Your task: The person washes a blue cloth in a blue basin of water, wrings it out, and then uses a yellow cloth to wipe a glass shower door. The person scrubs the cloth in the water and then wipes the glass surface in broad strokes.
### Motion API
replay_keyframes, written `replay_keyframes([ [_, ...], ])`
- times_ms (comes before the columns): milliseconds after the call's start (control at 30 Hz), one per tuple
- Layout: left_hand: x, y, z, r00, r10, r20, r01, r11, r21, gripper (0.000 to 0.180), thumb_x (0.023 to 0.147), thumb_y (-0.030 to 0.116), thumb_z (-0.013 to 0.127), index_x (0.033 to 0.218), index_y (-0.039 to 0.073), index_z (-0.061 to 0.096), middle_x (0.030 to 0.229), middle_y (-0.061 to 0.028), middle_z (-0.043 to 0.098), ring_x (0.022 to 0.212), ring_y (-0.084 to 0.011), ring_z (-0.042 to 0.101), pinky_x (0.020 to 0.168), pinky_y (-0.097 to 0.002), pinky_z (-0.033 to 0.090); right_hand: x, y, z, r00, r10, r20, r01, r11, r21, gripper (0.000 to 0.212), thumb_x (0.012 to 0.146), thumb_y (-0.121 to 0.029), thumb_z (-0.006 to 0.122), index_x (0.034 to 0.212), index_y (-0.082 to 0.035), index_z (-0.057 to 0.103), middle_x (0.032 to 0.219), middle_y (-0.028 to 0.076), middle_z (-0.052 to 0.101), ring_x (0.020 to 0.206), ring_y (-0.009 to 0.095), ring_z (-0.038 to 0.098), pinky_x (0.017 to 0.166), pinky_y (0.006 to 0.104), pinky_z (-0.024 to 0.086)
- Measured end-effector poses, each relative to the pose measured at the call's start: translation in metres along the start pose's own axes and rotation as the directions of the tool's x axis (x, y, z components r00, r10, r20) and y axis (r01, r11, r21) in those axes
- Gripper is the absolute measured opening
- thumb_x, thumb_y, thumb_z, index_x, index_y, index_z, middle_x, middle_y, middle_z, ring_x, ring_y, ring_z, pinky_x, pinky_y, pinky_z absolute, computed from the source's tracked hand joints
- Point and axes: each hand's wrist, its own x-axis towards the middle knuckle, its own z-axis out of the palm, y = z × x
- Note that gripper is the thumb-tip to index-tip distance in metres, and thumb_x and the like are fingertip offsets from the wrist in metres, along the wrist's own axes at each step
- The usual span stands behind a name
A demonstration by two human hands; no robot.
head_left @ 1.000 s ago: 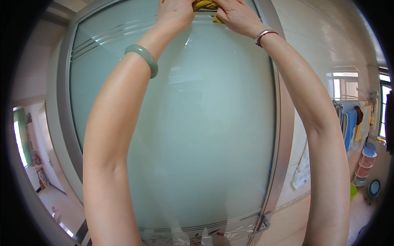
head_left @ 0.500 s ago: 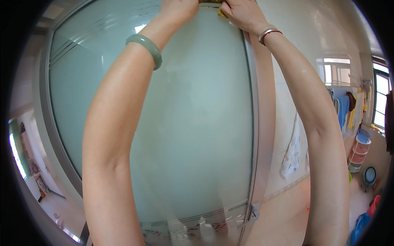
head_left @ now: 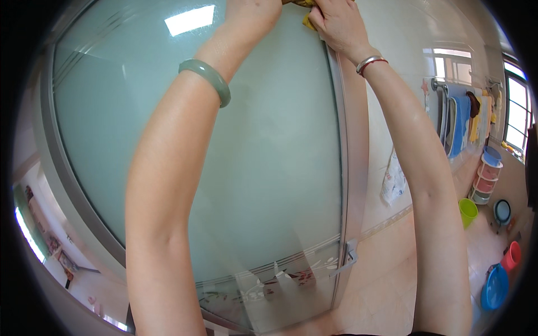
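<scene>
Both my arms reach up to the top edge of the view, in front of a frosted glass door (head_left: 269,151). My right hand (head_left: 341,28) is closed on a yellow cloth (head_left: 307,22), a corner of which sticks out by the thumb. A twisted, darker stretch of the cloth runs across to my left hand (head_left: 255,12), which looks closed on its other end; its fingers are mostly cut off by the top edge. A green bangle circles my left wrist, a silver bracelet and red cord my right.
A metal frame with a handle (head_left: 351,252) edges the door on the right. Towels (head_left: 460,120) hang on a rail at the tiled wall. Below stand a rack (head_left: 485,182), a green bucket (head_left: 468,211), a blue basin (head_left: 495,287) and a red container (head_left: 510,256). Another room shows far left.
The view has shifted, so more floor and the door's lower patterned band show. Both hands sit slightly further right and lower in the picture, with the cloth still between them.
</scene>
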Motion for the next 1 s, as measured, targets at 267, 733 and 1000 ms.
replay_keyframes([
  [267,-0.021,0.049,-0.020,0.995,-0.025,0.097,0.028,0.999,-0.030,0.038,0.084,0.007,0.057,0.121,0.011,0.064,0.128,-0.0140,0.060,0.123,-0.0379,0.050,0.107,-0.0484,0.036,-0.056,-0.025,-0.019,0.987,0.154,0.042,-0.154,0.988,0.012,0.050,0.087,-0.015,0.051,0.137,-0.018,0.049,0.140,0.007,0.050,0.133,0.023,0.044,0.108,0.0417,0.033],
  [733,-0.095,0.135,-0.056,0.930,0.003,0.367,0.105,0.956,-0.275,0.047,0.082,0.003,0.055,0.127,0.013,0.062,0.141,-0.0077,0.053,0.136,-0.0338,0.040,0.114,-0.0522,0.028,-0.180,-0.108,-0.070,0.870,0.457,0.183,-0.449,0.889,-0.085,0.058,0.085,-0.006,0.055,0.141,-0.016,0.045,0.147,0.009,0.042,0.140,0.026,0.036,0.110,0.0430,0.029],
  [1000,-0.141,0.187,-0.094,0.836,0.115,0.537,0.133,0.906,-0.402,0.053,0.079,0.002,0.057,0.131,0.011,0.058,0.147,-0.0082,0.045,0.140,-0.0334,0.035,0.116,-0.0527,0.027,-0.260,-0.157,-0.105,0.789,0.539,0.294,-0.532,0.839,-0.113,0.060,0.082,-0.006,0.057,0.141,-0.014,0.045,0.147,0.012,0.041,0.139,0.030,0.036,0.111,0.0471,0.028],
])
